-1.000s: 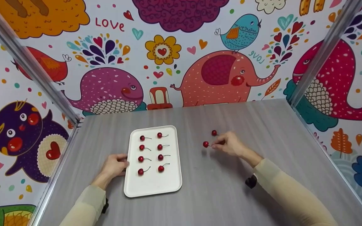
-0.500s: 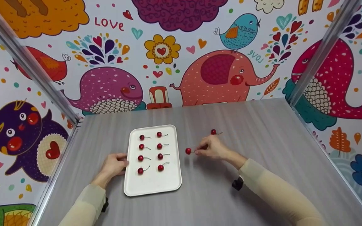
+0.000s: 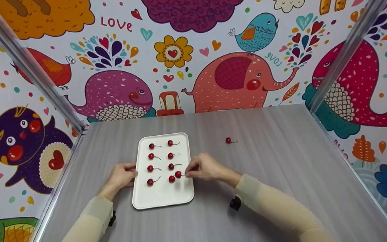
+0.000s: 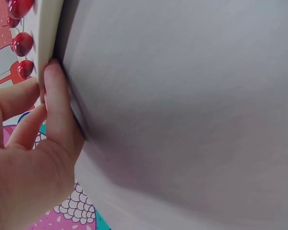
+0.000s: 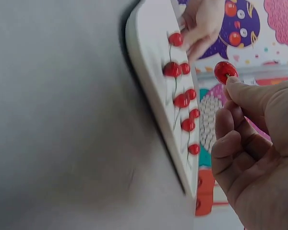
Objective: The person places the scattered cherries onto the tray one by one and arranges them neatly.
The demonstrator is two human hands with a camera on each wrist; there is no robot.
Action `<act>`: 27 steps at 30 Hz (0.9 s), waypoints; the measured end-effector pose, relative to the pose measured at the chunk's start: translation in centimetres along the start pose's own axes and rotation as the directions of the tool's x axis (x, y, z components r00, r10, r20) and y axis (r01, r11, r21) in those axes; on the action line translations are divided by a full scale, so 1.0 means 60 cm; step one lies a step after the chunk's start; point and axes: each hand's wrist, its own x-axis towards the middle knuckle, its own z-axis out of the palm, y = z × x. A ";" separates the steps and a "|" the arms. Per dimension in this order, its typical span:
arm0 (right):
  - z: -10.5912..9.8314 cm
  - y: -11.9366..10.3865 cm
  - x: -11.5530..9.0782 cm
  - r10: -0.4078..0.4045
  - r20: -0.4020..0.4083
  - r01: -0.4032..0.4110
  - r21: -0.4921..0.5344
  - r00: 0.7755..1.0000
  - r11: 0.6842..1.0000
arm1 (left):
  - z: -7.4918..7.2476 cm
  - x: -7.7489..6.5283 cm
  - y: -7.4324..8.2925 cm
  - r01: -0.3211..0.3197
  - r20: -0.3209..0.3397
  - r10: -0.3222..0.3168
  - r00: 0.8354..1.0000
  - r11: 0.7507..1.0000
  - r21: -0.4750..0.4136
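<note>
A white tray [image 3: 161, 198] lies on the table with two columns of red cherries, one of them a cherry [image 3: 150, 182] at the near left. At its left edge my left hand [image 3: 122, 175] holds the rim; in the left wrist view the fingers [image 4: 57, 100] sit right against the tray's side. My right hand [image 3: 207, 167] is over the tray's right edge, pinching a cherry [image 3: 178, 174] by its stem between thumb and fingertips. In the right wrist view that held cherry [image 5: 225, 71] is raised above the tray surface. The held cherry overlaps the nearest right-column cherry [image 3: 171, 178] in the head view.
One more cherry [image 3: 228, 140] with its stem lies on the grey table [image 3: 264, 151], right of the tray and farther back. Printed walls [image 3: 173, 20] with metal corner posts [image 3: 348, 57] enclose the table at the back and sides.
My right hand has carried the pinched cherry leftward and toward me, from the table's right part to over the tray. The left hand has stayed at the tray's left edge.
</note>
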 end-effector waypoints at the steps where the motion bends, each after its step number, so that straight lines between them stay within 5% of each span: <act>1: 0.006 -0.005 0.004 -0.007 0.011 0.007 0.000 1.000 1.000 | 0.000 0.000 0.000 0.000 -0.002 0.000 1.000 1.000 0.003; 9: 0.050 -0.037 0.031 -0.104 0.063 0.102 0.032 0.993 0.994 | -0.001 0.002 0.001 0.004 0.005 -0.004 1.000 1.000 -0.012; 27: 0.135 -0.067 0.056 -0.157 0.137 0.193 -0.308 0.978 0.932 | 0.000 -0.001 0.004 0.040 0.012 -0.040 0.999 0.999 -0.007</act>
